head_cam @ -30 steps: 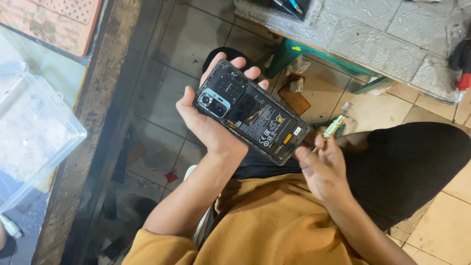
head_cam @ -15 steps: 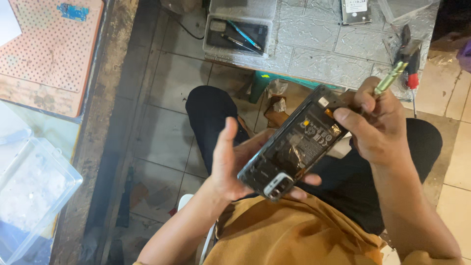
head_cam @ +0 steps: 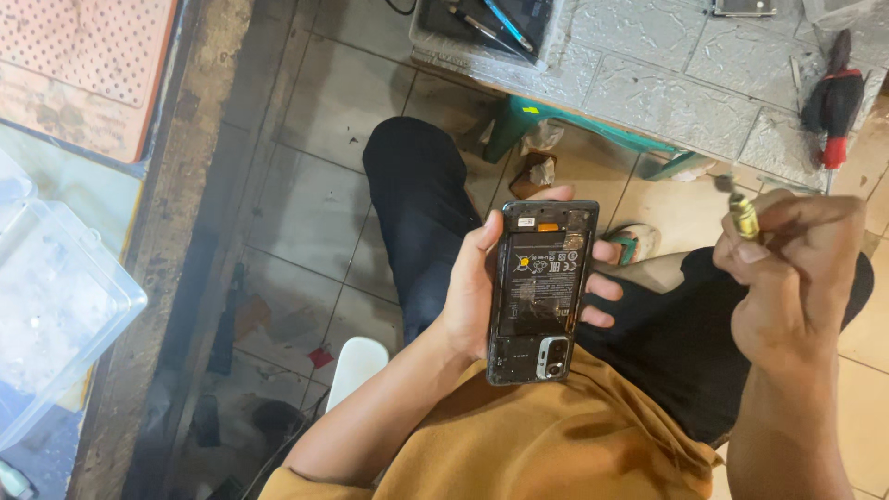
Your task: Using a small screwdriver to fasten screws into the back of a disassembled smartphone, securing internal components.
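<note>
Since the earlier frame the opened phone (head_cam: 540, 292) has been turned from a slanted lie to a nearly upright one, its camera end now nearest the body, and the right hand (head_cam: 787, 278) has been drawn away from it, so that the two are now well apart. The phone, with its back cover off and its battery and black inner plates laid bare, is cradled in the left hand (head_cam: 482, 287), which is curled about it: the thumb is pressed along the near edge and the fingertips (head_cam: 604, 282) are wrapped round the far edge. The right hand is held off to the far side of the phone, closed loosely round a small screwdriver (head_cam: 741, 211) whose brass-coloured shaft is pinched between thumb and forefinger, tip pointing up and away. From this it may be judged that work on the phone's inside has been paused and the tool lifted clear. Beyond the right hand a grey bench (head_cam: 667, 88) is seen, with a red-handled tool (head_cam: 833, 106) lying near its edge.
</note>
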